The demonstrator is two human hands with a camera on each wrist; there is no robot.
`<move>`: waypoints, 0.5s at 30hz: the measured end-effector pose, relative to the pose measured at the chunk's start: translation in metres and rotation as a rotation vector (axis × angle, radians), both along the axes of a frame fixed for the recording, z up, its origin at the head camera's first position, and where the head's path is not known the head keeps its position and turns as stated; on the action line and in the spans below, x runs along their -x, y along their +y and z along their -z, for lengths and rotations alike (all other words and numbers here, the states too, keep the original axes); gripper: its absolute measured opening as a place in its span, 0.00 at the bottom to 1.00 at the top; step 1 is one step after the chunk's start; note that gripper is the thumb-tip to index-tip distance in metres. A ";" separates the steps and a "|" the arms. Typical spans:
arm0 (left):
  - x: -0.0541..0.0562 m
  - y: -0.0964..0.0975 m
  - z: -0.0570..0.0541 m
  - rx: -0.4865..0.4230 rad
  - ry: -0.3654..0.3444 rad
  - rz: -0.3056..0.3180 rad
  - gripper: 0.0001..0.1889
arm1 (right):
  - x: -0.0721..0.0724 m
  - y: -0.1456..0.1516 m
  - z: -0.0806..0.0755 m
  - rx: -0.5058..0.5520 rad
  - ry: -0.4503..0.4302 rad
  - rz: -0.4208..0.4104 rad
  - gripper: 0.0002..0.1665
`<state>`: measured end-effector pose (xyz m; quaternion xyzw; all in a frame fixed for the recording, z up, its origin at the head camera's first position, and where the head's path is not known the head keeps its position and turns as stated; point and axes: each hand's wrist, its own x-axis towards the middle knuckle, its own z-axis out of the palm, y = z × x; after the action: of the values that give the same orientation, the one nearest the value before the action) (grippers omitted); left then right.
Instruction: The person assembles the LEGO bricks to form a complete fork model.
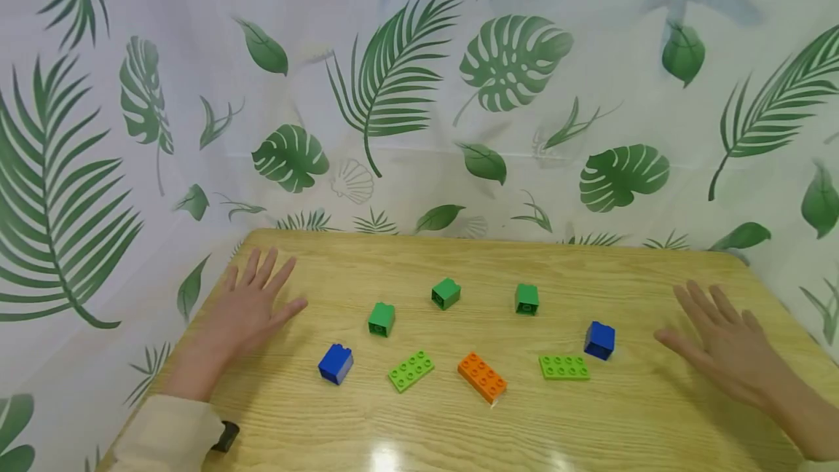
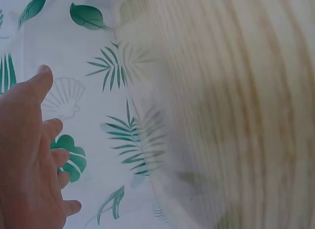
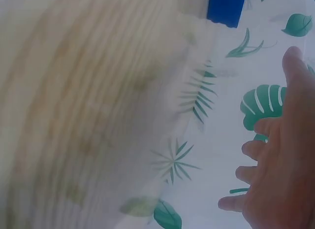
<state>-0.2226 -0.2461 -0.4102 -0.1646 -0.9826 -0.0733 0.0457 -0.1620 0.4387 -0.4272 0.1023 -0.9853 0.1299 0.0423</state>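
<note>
My left hand point(image 1: 252, 309) is over the left side of the wooden table, fingers spread and holding nothing. Nearest to it is a blue block point(image 1: 336, 364). On the right side my right hand point(image 1: 727, 341) also has its fingers spread, with nothing in it. Just left of that hand sits another blue block point(image 1: 599, 341), which shows at the top of the right wrist view too. Between the hands lie a green block point(image 1: 381, 319), a second green block point(image 1: 446, 293), a third green block point(image 1: 527, 299), a lime brick point(image 1: 411, 371), an orange brick point(image 1: 482, 377) and another lime brick point(image 1: 564, 367).
The wooden table point(image 1: 275, 414) has its far edge against a white curtain point(image 1: 419, 195) printed with green leaves. The curtain also runs along the left side. A dark band point(image 1: 226, 436) shows at the left sleeve point(image 1: 167, 434).
</note>
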 end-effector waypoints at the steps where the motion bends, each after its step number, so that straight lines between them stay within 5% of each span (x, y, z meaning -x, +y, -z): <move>1: -0.001 0.002 0.001 -0.007 -0.002 0.006 0.42 | 0.000 -0.001 0.001 0.009 -0.002 -0.008 0.51; 15: -0.017 0.028 0.007 -0.236 -0.068 0.075 0.40 | 0.000 -0.034 -0.003 0.124 -0.055 -0.060 0.45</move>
<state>-0.2052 -0.2183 -0.4176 -0.1921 -0.9612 -0.1958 0.0288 -0.1617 0.4048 -0.4240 0.1256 -0.9727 0.1945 0.0175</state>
